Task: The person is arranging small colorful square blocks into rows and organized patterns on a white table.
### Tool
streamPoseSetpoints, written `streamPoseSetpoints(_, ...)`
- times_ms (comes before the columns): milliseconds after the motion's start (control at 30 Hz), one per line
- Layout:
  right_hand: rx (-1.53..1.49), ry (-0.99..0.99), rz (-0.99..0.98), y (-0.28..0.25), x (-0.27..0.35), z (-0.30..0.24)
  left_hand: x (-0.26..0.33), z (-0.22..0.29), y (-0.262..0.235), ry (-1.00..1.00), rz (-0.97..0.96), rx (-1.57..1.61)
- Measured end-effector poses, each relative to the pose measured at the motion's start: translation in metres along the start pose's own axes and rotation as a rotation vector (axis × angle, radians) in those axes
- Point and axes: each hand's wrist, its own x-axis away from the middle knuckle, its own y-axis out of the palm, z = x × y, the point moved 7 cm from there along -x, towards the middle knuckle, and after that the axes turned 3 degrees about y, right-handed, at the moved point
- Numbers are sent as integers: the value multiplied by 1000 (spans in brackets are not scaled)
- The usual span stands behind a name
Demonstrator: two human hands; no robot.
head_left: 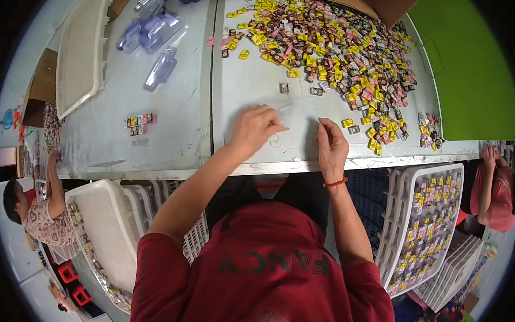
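Note:
Over the table's near edge, my left hand (253, 128) is closed, its fingers curled and the thumb pointing right. A faint, see-through piece (284, 107) shows just beyond its fingers; whether they grip it is unclear. My right hand (333, 145), with a red bead bracelet at the wrist, is closed, thumb beside the bent fingers; anything in it is too small to make out. Ahead lie two loose dark small packs (284, 88) (316, 91). A wide pile of small yellow, pink, brown and black packs (335, 50) spreads ahead and to the right.
Clear plastic trays (160, 69) and a small group of packs (139, 123) lie on the left, near a white crate (82, 58). A green board (470, 72) covers the far right. Filled crates (428, 224) stand below the right edge. Other people (40, 210) (497, 192) work at both sides.

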Motion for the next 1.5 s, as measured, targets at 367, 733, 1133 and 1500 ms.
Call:
streamPoseSetpoints(367, 186, -268, 38, 3, 13, -23, 10, -132, -130, -293, 187, -304)
streamPoseSetpoints(733, 1074, -343, 413, -86, 21, -28, 27, 39, -6, 396, 30, -233)
streamPoseSetpoints(1133, 365, -236, 259, -58, -2, -8, -57, 50, 46, 357, -186, 40)
streamPoseSetpoints(1500, 697, -430, 45, -61, -2, -36, -73, 23, 66, 280, -550, 50)
